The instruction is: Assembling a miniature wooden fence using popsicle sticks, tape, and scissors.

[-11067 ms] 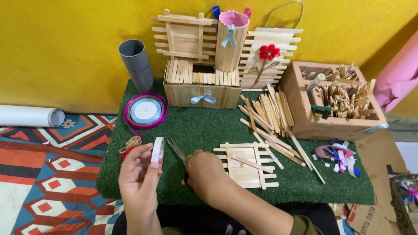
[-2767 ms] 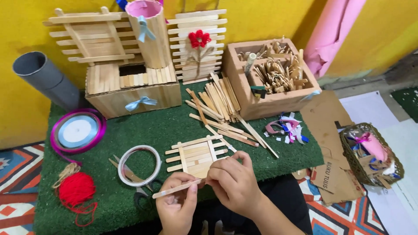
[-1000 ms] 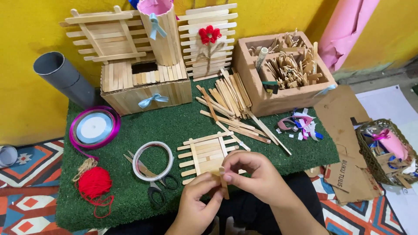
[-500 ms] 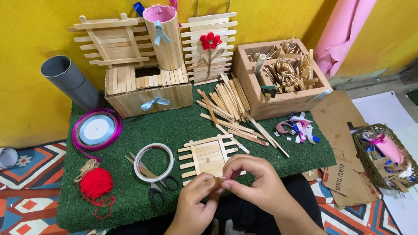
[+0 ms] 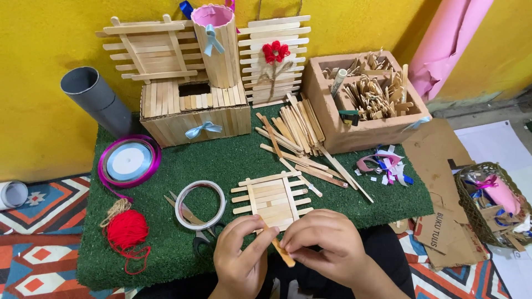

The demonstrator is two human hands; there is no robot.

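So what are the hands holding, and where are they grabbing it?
Both the left hand and the right hand hold one wooden craft stick; the fingers pinch its upper part, and its lower end pokes out free.

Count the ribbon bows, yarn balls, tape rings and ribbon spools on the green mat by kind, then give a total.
Blue bows: 2, on the stick cup and the stick box
Red yarn ball: 1
White tape ring: 1
Ribbon spool: 1
Total: 5
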